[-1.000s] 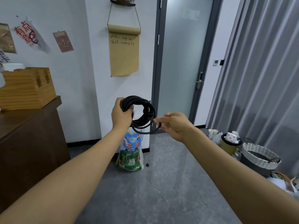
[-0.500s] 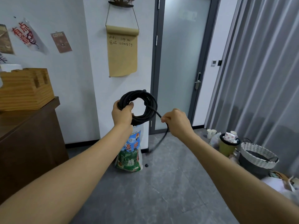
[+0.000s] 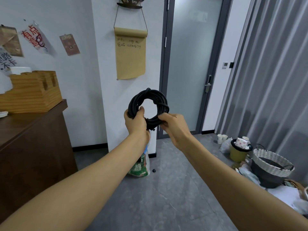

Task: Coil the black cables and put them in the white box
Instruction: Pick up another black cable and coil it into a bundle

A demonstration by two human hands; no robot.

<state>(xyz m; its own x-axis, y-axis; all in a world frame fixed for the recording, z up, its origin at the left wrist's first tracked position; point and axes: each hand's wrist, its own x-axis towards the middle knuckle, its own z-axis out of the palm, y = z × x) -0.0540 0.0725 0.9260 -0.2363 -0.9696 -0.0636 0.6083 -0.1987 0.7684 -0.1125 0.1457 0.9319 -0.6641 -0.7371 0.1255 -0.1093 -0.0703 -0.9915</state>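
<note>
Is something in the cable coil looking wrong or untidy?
Mostly neat. The black cable coil, held by the left hand and right hand, has one strand crossing its right side, and a short end pokes out below.

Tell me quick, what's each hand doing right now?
Left hand: closed, gripping the lower left of the black cable coil.
Right hand: closed, fingers pinching the coil's lower right.

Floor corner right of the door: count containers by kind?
White paper cups: 2 standing on the floor
Yellow-green bin: 1
Woven basket: 1
Total: 4
Any cups inside the bin are not counted.
</note>
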